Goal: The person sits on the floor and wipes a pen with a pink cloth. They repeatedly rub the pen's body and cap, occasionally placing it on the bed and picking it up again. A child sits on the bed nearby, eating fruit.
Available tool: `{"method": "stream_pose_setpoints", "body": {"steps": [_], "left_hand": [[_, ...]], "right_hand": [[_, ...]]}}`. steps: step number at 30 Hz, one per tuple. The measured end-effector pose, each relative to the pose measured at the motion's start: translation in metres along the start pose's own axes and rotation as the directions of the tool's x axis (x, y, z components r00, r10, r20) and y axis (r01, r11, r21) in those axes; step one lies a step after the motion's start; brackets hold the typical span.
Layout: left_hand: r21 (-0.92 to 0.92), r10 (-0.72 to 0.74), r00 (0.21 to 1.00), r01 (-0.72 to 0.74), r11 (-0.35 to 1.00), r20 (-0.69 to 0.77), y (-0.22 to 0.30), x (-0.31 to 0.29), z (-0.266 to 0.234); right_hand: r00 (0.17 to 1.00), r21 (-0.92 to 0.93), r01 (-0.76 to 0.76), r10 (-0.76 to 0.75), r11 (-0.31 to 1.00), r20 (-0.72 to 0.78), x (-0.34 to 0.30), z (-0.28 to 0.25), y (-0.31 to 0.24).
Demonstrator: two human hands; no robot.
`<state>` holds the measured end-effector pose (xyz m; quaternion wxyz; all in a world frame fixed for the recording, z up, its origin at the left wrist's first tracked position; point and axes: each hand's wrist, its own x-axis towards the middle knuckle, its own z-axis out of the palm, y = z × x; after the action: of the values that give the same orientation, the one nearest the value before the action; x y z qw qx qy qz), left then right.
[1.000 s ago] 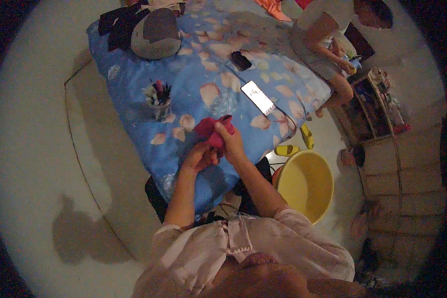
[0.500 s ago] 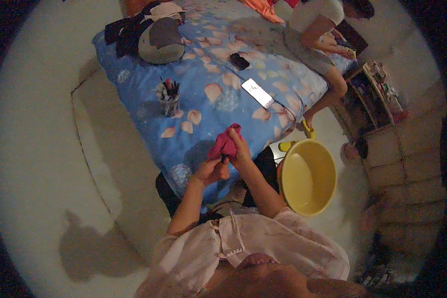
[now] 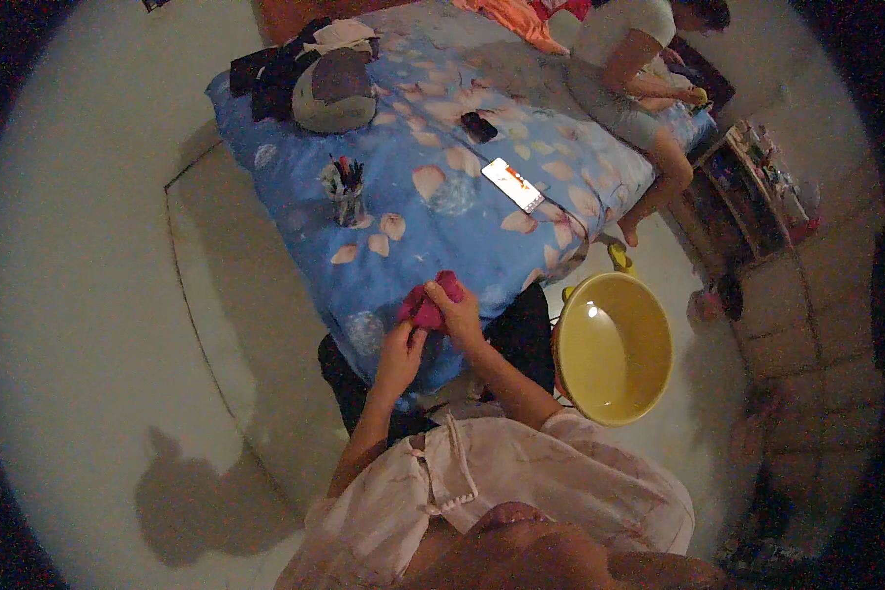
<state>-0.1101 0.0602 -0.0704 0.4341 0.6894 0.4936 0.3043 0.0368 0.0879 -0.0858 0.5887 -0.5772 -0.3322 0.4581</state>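
A crumpled pink cloth is held between my two hands, above the near edge of a blue floral bedspread. My left hand grips its lower left part with the fingers closed. From the right, my right hand wraps round the cloth, thumb lying across the top. Whether anything is inside the folds cannot be seen. Beyond the hands on the bed lie a lit phone and a clear cup of pens.
A yellow basin stands on the floor to my right, with yellow slippers behind it. A grey and dark cap, clothes and a small black object lie on the bed. Another person sits at the far right, near a shelf.
Both hands have shifted slightly down and left with the cloth, which is now more bunched up. The dark bit between my hands no longer shows. The phone screen's picture has changed.
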Motion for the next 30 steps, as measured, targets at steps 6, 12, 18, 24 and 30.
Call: {"method": "stream_pose_setpoints", "body": {"steps": [6,12,18,24,30], "left_hand": [[0.144,0.060,0.992,-0.044,0.989,-0.114,0.002,-0.023,0.026],[-0.353,-0.056,0.992,0.092,0.931,0.111,0.053,-0.039,0.051],[-0.836,-0.092,0.895,0.441,0.328,0.437,0.066,-0.046,0.061],[-0.576,-0.078,0.969,0.205,0.791,0.236,0.068,-0.060,0.063],[-0.068,0.054,0.998,-0.052,0.996,0.028,0.078,-0.063,0.070]], "right_hand": [[0.875,0.318,-0.453,0.347,0.833,0.338,-0.037,-0.010,0.000],[0.949,0.470,-0.292,0.192,0.833,0.250,-0.030,-0.056,-0.043],[0.893,0.535,-0.382,0.152,0.753,0.423,-0.047,-0.081,-0.051],[0.967,0.320,-0.227,0.175,0.920,0.184,-0.067,-0.078,-0.040],[0.969,0.506,-0.234,0.239,0.830,0.056,-0.048,-0.096,-0.046]]}}
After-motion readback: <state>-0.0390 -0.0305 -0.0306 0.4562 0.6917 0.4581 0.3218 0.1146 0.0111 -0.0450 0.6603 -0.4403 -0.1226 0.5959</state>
